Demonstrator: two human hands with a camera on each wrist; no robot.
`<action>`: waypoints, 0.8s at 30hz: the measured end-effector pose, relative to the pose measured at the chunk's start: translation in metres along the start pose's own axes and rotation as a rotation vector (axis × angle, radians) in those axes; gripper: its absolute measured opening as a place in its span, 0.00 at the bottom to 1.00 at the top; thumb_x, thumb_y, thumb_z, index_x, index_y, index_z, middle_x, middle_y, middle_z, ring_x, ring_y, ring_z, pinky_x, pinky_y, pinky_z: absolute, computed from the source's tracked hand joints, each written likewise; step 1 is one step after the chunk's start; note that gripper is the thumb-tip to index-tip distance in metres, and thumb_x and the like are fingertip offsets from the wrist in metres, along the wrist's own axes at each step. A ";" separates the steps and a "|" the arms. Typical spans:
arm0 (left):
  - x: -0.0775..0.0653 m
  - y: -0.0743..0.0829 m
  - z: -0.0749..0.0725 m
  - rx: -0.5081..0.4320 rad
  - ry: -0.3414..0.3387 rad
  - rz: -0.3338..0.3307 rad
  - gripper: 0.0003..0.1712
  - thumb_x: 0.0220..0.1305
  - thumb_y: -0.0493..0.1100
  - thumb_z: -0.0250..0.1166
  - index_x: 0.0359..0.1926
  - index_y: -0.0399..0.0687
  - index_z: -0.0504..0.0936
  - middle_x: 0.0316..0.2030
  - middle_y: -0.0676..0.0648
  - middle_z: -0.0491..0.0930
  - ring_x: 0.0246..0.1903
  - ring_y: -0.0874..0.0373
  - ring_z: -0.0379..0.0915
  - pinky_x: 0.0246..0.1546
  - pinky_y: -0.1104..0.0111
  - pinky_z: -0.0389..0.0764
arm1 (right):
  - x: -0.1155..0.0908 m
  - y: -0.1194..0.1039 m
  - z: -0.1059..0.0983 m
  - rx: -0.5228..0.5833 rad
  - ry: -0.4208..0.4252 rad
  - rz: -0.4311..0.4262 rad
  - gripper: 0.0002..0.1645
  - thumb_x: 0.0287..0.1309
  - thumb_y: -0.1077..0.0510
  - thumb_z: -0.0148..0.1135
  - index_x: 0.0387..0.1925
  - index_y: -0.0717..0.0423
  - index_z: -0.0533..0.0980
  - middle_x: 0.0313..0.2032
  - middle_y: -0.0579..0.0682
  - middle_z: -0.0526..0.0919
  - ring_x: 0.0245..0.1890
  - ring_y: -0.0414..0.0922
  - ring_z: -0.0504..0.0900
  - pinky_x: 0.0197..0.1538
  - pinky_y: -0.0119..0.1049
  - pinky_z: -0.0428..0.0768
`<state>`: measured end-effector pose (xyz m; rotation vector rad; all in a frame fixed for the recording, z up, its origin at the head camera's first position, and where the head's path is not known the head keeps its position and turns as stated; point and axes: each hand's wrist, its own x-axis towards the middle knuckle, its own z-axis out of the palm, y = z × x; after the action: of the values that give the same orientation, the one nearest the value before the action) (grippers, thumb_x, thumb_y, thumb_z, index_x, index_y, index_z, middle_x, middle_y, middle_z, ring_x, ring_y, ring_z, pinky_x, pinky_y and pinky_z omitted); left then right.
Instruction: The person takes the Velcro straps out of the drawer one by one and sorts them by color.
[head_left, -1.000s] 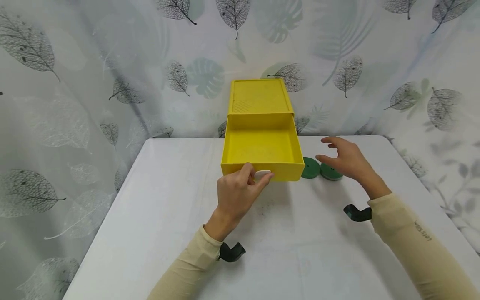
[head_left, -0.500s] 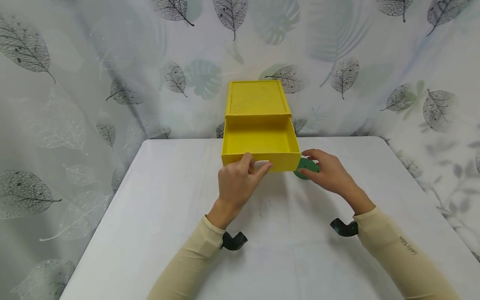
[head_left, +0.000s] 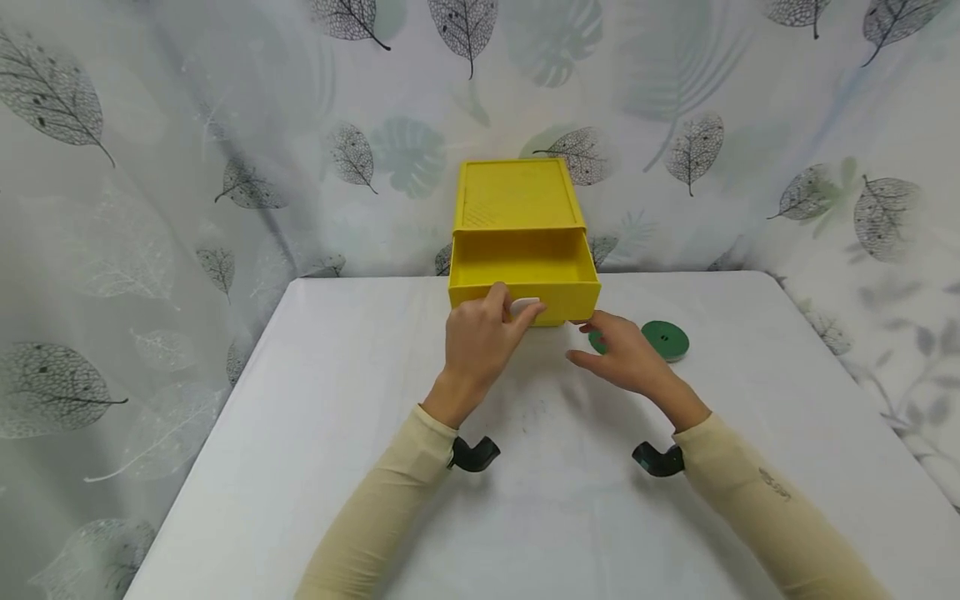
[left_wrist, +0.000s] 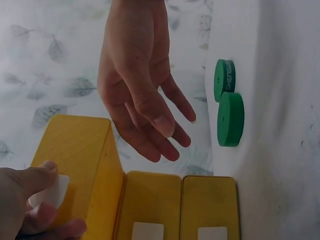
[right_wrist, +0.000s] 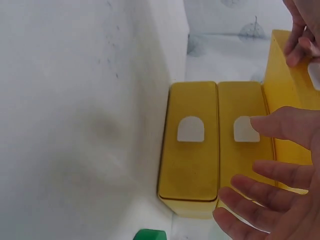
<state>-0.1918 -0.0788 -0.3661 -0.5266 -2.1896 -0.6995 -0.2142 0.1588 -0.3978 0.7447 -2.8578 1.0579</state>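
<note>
A yellow drawer cabinet (head_left: 517, 193) stands at the back of the table, its top drawer (head_left: 570, 302) partly out. The drawer's white tab handle (left_wrist: 59, 192) is pinched between the thumb and fingers of my left hand (head_left: 476, 346). My right hand (head_left: 630, 357) hovers near the drawer's lower right corner, fingers loosely spread and holding nothing. Behind and beside it lie two green discs (head_left: 666, 339), one mostly hidden by this hand in the head view. In the left wrist view, white lettering marks the rim of the farther disc (left_wrist: 228, 80).
Below the top drawer are two closed drawers, a middle one (right_wrist: 240, 95) and a bottom one (right_wrist: 190, 167), each with a white tab. The white table (head_left: 330, 417) meets a leaf-patterned curtain (head_left: 300, 125) behind and at the sides.
The top drawer has slid inward, away from me, with my left hand still on its handle. My right hand has moved left from above the green discs towards the drawer's corner.
</note>
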 end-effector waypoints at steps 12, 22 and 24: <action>0.020 -0.016 0.011 -0.065 -0.129 -0.075 0.21 0.70 0.49 0.69 0.29 0.39 0.73 0.16 0.48 0.70 0.13 0.56 0.68 0.18 0.66 0.72 | 0.027 0.001 0.027 0.052 -0.051 0.042 0.34 0.64 0.58 0.72 0.66 0.68 0.71 0.63 0.65 0.77 0.60 0.62 0.80 0.59 0.56 0.78; 0.034 -0.026 0.016 -0.031 -0.199 -0.102 0.16 0.75 0.45 0.64 0.36 0.35 0.76 0.21 0.43 0.76 0.19 0.50 0.74 0.23 0.61 0.77 | 0.043 0.001 0.043 0.077 -0.099 0.083 0.37 0.65 0.57 0.72 0.69 0.68 0.69 0.65 0.65 0.76 0.61 0.62 0.78 0.61 0.57 0.77; 0.035 -0.028 0.018 -0.023 -0.204 -0.102 0.14 0.76 0.44 0.64 0.37 0.35 0.76 0.22 0.43 0.77 0.20 0.50 0.75 0.24 0.60 0.77 | 0.045 0.002 0.047 0.076 -0.099 0.085 0.37 0.65 0.57 0.71 0.69 0.68 0.69 0.65 0.65 0.76 0.61 0.61 0.79 0.61 0.57 0.77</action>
<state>-0.2396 -0.0838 -0.3581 -0.5201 -2.4155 -0.7544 -0.2481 0.1117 -0.4274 0.7049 -2.9716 1.1785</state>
